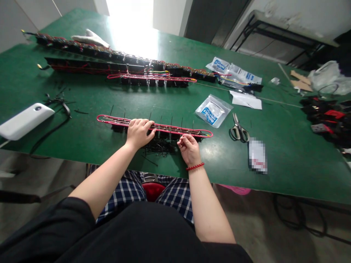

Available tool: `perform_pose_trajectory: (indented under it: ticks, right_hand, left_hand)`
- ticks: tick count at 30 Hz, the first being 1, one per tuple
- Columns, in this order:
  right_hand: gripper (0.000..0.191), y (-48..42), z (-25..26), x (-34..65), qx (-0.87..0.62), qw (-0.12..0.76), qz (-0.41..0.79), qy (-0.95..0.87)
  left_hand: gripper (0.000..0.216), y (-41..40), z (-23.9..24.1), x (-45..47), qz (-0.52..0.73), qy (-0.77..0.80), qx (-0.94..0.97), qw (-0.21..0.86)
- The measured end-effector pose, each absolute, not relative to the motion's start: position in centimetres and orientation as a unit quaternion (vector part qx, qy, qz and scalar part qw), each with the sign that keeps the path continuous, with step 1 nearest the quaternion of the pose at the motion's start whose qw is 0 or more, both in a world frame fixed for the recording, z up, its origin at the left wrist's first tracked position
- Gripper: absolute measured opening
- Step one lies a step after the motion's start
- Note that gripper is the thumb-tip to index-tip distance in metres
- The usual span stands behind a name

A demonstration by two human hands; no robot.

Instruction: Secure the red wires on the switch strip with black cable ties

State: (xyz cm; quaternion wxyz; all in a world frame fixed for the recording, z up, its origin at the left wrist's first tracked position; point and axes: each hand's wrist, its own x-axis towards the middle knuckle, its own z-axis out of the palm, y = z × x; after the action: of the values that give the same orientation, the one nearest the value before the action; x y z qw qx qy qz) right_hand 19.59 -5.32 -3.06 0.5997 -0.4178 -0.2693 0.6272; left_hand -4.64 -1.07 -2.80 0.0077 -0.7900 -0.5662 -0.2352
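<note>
Head view: the left hand [138, 132] lies on the strip [170, 128], a long loop of red wire over a row of black parts, and its fingers curl over the wire to pin it to the table [82, 142]. The right hand [189, 146] sits just beside the strip's right end, fingertips [182, 138] pinched together at the wire. Whether they grip a tie, the wire or nothing, I cannot tell.

Thin black ties [160, 148] lie in a loose heap between the hands at the near edge, and several stand up along the strip. It looks like binding the wire to the parts tie by tie. A further tie would call for the left hand keeping the strip still while the right threads fine work. Scissors [239, 131] lie near on the right.

The parts under the left palm are hidden. The tie heads are too small to read.
</note>
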Motion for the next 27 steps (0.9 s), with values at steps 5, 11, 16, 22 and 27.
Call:
perform_pose_trajectory:
  ticks: [5,11,16,22,27]
  right_hand:
    - [0.027,-5.33,-3.25,20.03,-0.422,0.589,0.636,-0.266]
    - [0.03,-5.94,-3.12,19.65,-0.428,0.59,0.627,-0.274]
    - [0.031,-5.64,-2.88,19.49,-0.423,0.59,0.628,-0.281]
    - [0.028,-5.43,-3.13,19.62,-0.442,0.583,0.621,-0.28]
    - [0.027,-5.49,-3.23,19.75,-0.446,0.579,0.624,-0.276]
  left_hand:
    - [0.035,-1.13,-2.9,-4.71,-0.242,-0.565,-0.789,-0.009]
    - [0.034,-1.05,-2.99,-4.67,-0.245,-0.566,-0.787,-0.009]
    - [0.033,-1.03,-2.94,-4.63,-0.246,-0.567,-0.786,-0.014]
    - [0.033,-1.02,-2.9,-4.61,-0.245,-0.568,-0.786,-0.013]
    - [0.033,-1.02,-2.87,-4.61,-0.248,-0.568,-0.784,-0.018]
